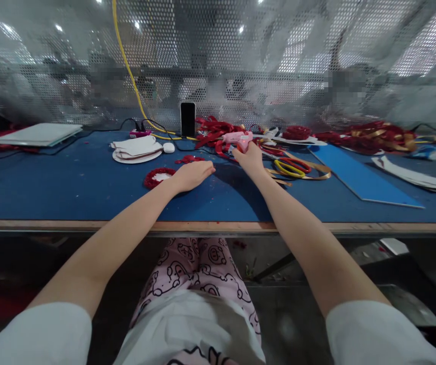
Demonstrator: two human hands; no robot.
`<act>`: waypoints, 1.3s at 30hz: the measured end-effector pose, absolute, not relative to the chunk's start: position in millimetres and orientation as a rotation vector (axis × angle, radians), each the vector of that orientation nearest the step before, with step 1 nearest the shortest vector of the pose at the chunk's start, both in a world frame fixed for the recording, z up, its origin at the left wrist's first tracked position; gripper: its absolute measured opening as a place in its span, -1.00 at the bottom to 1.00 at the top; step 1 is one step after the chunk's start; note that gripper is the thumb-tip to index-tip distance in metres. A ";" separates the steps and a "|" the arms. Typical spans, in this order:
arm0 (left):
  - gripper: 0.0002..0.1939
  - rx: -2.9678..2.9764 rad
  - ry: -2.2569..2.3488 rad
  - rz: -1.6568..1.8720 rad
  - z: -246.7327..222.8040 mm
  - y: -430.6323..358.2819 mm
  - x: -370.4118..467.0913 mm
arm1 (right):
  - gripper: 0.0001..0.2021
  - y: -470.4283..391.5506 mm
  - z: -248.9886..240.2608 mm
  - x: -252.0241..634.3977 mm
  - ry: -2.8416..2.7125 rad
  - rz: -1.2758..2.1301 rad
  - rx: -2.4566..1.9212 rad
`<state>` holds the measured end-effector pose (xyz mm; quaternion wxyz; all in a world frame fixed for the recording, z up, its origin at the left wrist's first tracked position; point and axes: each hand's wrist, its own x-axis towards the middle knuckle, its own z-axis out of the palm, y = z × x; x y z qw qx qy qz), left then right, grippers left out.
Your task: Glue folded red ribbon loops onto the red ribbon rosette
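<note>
My right hand [251, 158] is wrapped round the handle of a pink glue gun [236, 137], whose nozzle points left over a heap of red ribbon [212, 131]. My left hand [194, 175] is closed in a pinch low over the blue table; whatever its fingertips hold is too small to make out. Just left of that hand lies a round dark-red rosette [150, 178] with a white centre, partly covered by the wrist. Small red pieces [189, 159] lie behind the left hand. Scissors with red and yellow handles [291, 168] rest beside my right wrist on gold ribbon [321, 175].
White card pieces [136, 149] and a small white case [168, 147] lie left of centre. A phone [188, 119] stands against the perforated metal screen [218, 56]. A yellow cable [126, 63] hangs down. Rightward are a blue board [362, 177], white strips [411, 175] and more ribbon [373, 138].
</note>
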<state>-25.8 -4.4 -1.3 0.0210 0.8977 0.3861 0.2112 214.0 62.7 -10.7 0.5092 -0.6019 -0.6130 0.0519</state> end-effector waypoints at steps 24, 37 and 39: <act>-0.57 1.745 0.686 1.083 2.7 -11.9 -15.5 | -0.71 59.9 -7.4 211.9 -1.488 0.155 -1.429; -0.55 1.574 0.556 1.006 2.7 -20.5 -11.5 | -0.72 61.8 -8.6 212.8 -1.478 0.160 -1.444; -0.59 1.587 0.565 1.022 2.9 -20.9 -11.2 | -0.72 61.6 -8.3 212.7 -1.479 0.165 -1.445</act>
